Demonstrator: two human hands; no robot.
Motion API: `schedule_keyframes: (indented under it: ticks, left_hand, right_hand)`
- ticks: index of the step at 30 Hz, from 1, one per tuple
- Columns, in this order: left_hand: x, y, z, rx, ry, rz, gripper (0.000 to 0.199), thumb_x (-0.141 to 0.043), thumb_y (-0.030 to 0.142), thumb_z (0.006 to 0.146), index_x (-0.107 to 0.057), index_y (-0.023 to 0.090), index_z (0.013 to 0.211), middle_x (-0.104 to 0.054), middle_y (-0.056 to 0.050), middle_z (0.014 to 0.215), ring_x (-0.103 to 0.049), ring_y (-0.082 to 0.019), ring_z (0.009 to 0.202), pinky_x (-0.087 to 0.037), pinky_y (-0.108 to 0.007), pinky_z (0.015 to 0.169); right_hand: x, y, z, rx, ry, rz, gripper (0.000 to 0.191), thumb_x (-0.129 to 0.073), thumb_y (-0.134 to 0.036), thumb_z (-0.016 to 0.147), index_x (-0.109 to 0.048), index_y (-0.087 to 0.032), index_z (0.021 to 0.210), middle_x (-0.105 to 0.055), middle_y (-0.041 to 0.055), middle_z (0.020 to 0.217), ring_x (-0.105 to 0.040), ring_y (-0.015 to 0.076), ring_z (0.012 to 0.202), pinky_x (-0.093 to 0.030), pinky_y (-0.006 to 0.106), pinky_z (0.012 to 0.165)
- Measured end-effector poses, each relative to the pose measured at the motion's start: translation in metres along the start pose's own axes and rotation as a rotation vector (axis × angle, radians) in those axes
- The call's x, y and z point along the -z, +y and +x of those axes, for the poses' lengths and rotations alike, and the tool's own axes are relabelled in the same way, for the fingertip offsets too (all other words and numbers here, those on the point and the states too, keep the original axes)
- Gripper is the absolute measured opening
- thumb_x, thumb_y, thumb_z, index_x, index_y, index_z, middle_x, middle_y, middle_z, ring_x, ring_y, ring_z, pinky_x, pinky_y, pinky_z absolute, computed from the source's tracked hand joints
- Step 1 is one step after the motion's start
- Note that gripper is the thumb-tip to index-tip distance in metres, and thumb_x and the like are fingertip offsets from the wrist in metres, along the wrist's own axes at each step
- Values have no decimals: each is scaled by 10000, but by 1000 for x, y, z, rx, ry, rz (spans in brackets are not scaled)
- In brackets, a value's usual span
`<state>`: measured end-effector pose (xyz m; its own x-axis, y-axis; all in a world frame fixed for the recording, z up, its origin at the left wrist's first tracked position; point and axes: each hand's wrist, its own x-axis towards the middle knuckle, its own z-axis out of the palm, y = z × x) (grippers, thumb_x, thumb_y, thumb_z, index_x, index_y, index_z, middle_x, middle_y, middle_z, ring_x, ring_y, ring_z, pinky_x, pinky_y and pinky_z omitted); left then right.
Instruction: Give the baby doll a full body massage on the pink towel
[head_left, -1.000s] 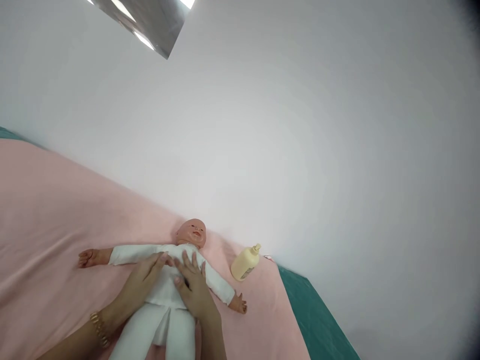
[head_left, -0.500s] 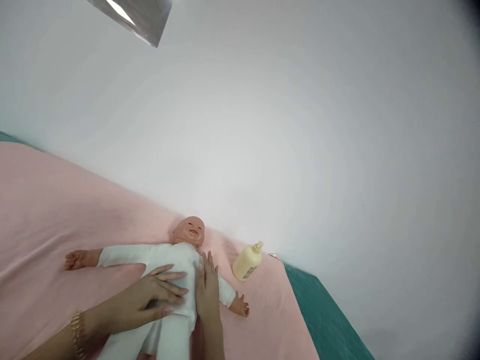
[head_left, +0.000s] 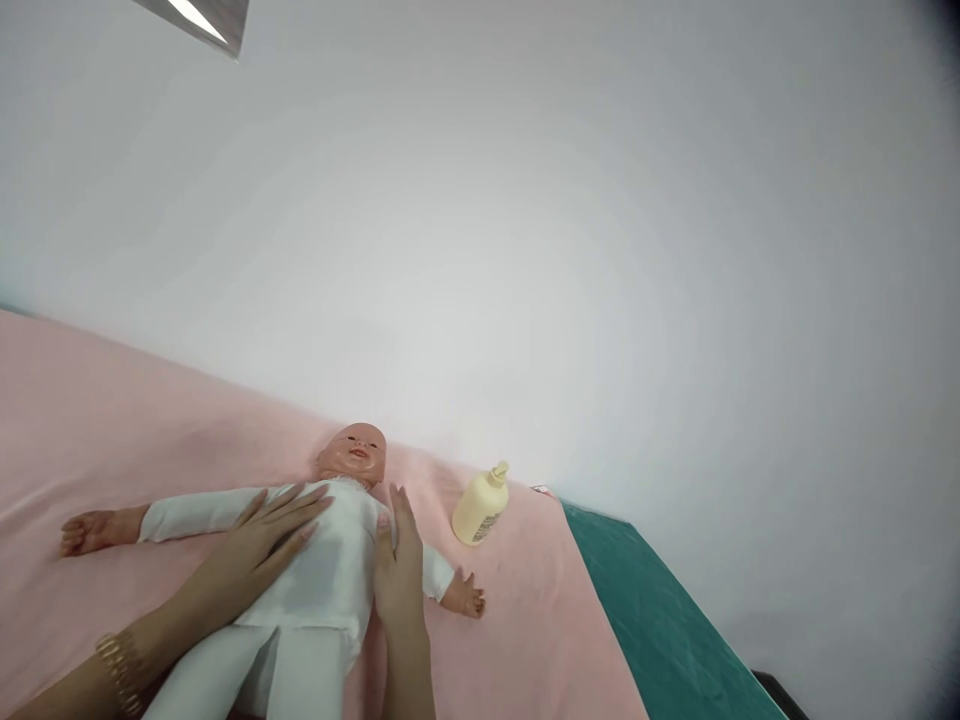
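Observation:
A baby doll (head_left: 322, 560) in white clothes lies on its back on a pink cloth (head_left: 540, 620), arms spread. My left hand (head_left: 262, 545), a gold bracelet on its wrist, lies with fingers stretched over the doll's upper chest and shoulder at the left. Along the doll's other side, by the armpit, my right hand (head_left: 400, 565) rests with its fingers extended and thumb slightly apart. Neither hand grips anything. Right of the doll, a pale yellow pump bottle (head_left: 480, 507) stands on the cloth.
Green surface (head_left: 660, 610) shows beyond the cloth's right edge. A pale wall (head_left: 525, 250) rises behind. A small red and white item (head_left: 543, 491) lies at the cloth's far corner. A shiny panel (head_left: 217, 25) is at the upper left, and a dark object (head_left: 780, 693) at the lower right.
My left hand has moved up from the doll's belly to its upper chest and shoulder. My right hand stays at the doll's side. The view has shifted slightly.

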<state>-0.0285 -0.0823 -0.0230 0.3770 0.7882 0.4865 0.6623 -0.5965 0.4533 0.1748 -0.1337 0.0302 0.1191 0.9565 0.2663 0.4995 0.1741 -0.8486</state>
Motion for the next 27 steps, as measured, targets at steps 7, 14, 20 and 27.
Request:
schedule_keyframes:
  ticks: [7, 14, 20, 27]
  left_hand:
    - [-8, -21, -10, 42, 110, 132, 497, -320, 411, 932, -575, 247, 1325, -566, -40, 1350, -465, -285, 1309, -310, -521, 1112]
    - [-26, -44, -16, -49, 127, 151, 474, -381, 276, 872, -588, 249, 1297, -587, -61, 1329, -521, -299, 1256, -255, -530, 1136]
    - [-27, -47, -18, -105, 90, 216, 478, -420, 300, 855, -597, 211, 1289, -554, -92, 1361, -490, -318, 1282, -259, -538, 1119]
    - [-10, -22, -12, 15, 70, 155, 513, -270, 240, 915, -543, 214, 1348, -565, -66, 1347, -533, -233, 1250, -292, -475, 1117]
  right_hand:
    - [6, -22, -8, 36, -206, -134, 495, -385, -495, 966, -543, -225, 1350, -417, 78, 1485, -284, 249, 1428, -174, 505, 1174]
    - [26, -65, -24, 121, -727, -7, 305, -510, -511, 918, -653, -405, 1165, -509, -51, 1397, -285, 235, 1424, -118, 449, 1188]
    - [14, -63, -22, 159, -831, -34, 320, -556, -506, 890, -594, -459, 1205, -425, -65, 1450, -117, 271, 1462, 155, 607, 1093]
    - [-4, -39, -13, 144, -564, -64, 417, -465, -529, 931, -524, -399, 1323, -357, -14, 1509, -111, 270, 1464, 149, 627, 1089]
